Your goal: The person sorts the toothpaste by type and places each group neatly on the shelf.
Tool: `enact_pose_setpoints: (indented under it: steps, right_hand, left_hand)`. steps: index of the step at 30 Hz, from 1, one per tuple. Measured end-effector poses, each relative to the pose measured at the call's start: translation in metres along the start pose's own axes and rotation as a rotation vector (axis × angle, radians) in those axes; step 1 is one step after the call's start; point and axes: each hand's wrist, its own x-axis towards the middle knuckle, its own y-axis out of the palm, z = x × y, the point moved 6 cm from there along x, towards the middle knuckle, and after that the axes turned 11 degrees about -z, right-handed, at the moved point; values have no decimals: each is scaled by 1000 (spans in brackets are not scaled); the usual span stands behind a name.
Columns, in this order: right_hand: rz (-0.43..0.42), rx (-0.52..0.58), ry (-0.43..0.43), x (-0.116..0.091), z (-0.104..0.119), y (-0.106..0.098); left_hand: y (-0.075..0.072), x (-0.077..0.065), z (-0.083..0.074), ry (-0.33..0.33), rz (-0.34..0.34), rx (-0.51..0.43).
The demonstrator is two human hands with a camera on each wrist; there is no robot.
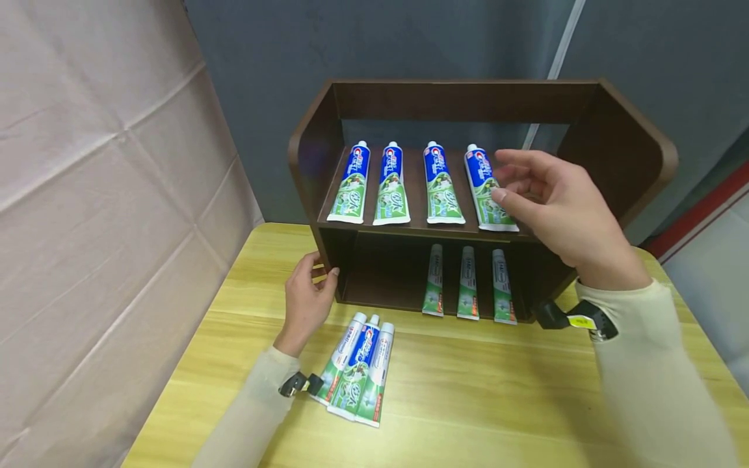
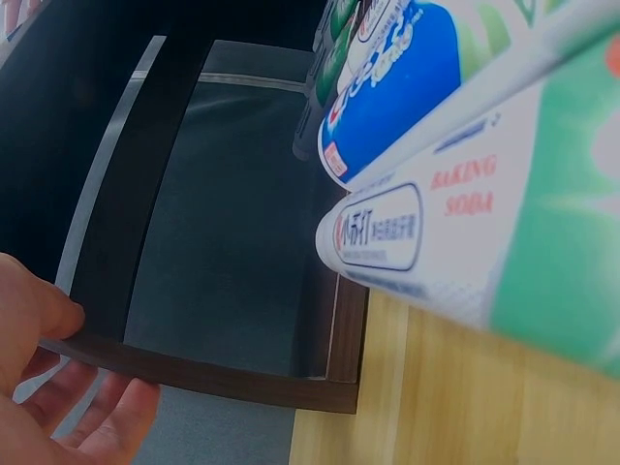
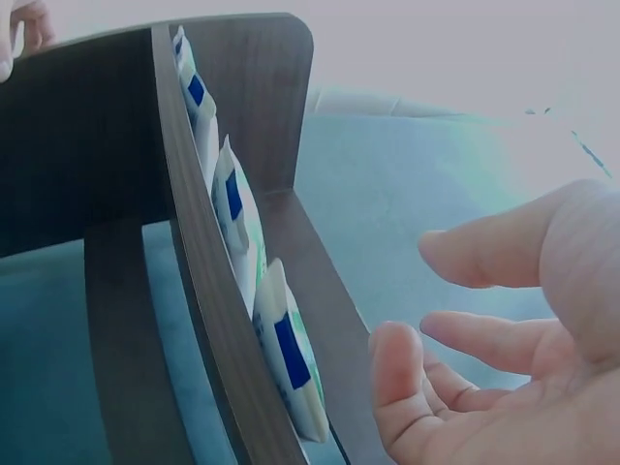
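Observation:
My left hand [image 1: 309, 296] grips the left side panel of a dark brown two-tier shelf [image 1: 468, 101], thumb and fingers on opposite faces of the panel [image 2: 208, 376]. On the upper tier lie several blue-and-green toothpaste tubes, caps toward the back. My right hand [image 1: 556, 201] hovers at the rightmost tube [image 1: 490, 195] there, its fingers loosely bent. In the right wrist view a gap shows between this hand [image 3: 504, 358] and the nearest tube end [image 3: 291, 354]. Three white-and-green toothpaste tubes [image 1: 467, 286] lie on the lower tier, toward its right half.
Three more tubes lie side by side on the wooden table [image 1: 468, 390], by my left forearm: a blue-and-green one [image 1: 357, 370] between two white-and-green ones [image 1: 377, 377]. A grey partition [image 1: 263, 97] stands behind the shelf, and pale cloth [image 1: 88, 227] hangs at the left.

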Motion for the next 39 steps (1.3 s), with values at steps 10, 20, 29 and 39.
enact_pose_setpoints:
  steps: [10, 20, 29, 39]
  right_hand:
    - [-17, 70, -9, -24, -2, 1]
    - [-3, 73, -48, -47, -1, 6]
    - [33, 153, -112, -67, -2, 14]
    - [101, 234, -203, -89, -8, 33]
  left_hand:
    - [0, 0, 1, -11, 2, 6]
    - [0, -1, 0, -8, 6, 11]
    - [0, -1, 0, -1, 4, 12]
    - [1, 0, 1, -6, -1, 11]
